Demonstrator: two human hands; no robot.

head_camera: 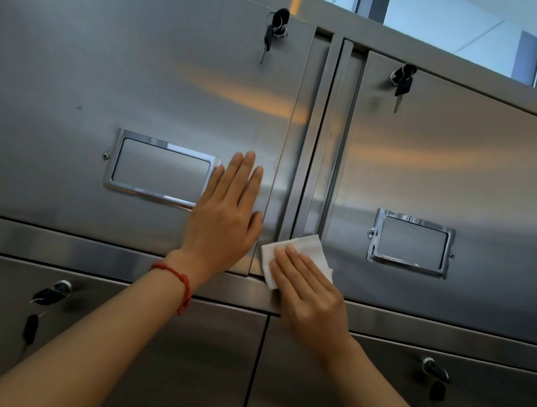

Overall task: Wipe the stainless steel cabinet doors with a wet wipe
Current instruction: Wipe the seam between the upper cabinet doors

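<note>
Right hand (308,295): fingers straight, flat on folded white wet wipe (298,255), pressing it at the lower end of the post between the 2 upper brushed-steel doors. Left hand (225,218): fingers spread flat on left door (107,78), beside chrome label frame (162,169). Keys (275,30) hang in locks.

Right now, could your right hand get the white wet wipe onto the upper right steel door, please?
Probably yes: the right hand presses the white wet wipe beside the upper right steel door, with nothing between.

Brushed steel cabinet doors (141,71), satin sheen; polished chrome label frames (160,169); soft white matt wet wipe (302,250).
</note>
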